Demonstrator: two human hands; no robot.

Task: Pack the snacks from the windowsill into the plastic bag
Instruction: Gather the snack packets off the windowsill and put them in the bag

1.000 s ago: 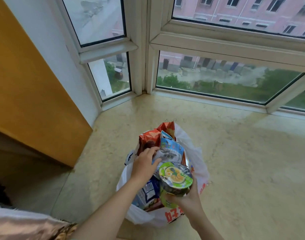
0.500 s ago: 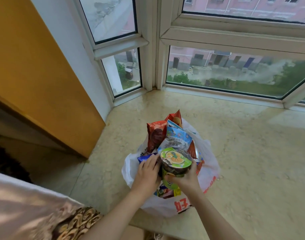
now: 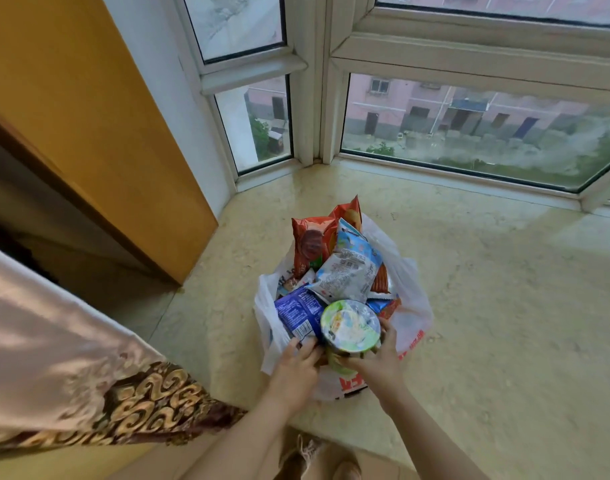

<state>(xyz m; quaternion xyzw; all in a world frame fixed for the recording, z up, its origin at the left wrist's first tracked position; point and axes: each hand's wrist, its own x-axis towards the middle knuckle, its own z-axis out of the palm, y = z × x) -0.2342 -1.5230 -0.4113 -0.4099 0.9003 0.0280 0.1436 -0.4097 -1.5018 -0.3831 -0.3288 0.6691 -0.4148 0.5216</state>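
A white plastic bag (image 3: 412,306) with red print stands on the marble windowsill (image 3: 504,289), stuffed with snacks. A red-orange chip packet (image 3: 308,245) and a pale blue packet (image 3: 352,268) stick out at the back; a dark blue packet (image 3: 298,313) lies at the front left. My right hand (image 3: 376,363) grips a green-lidded noodle cup (image 3: 350,325) from below at the bag's front. My left hand (image 3: 294,372) rests at the bag's near left edge, fingertips touching the dark blue packet and the cup's side.
An orange-brown wooden panel (image 3: 99,133) stands at the left, ending at the sill. White window frames (image 3: 314,98) close off the back. A patterned curtain (image 3: 71,368) hangs at the lower left. The sill's front edge (image 3: 383,441) runs just below the bag.
My left hand has slid from the packets at the bag's top down to its near left edge. The cup has sunk lower into the bag's front, and the camera has tilted closer.
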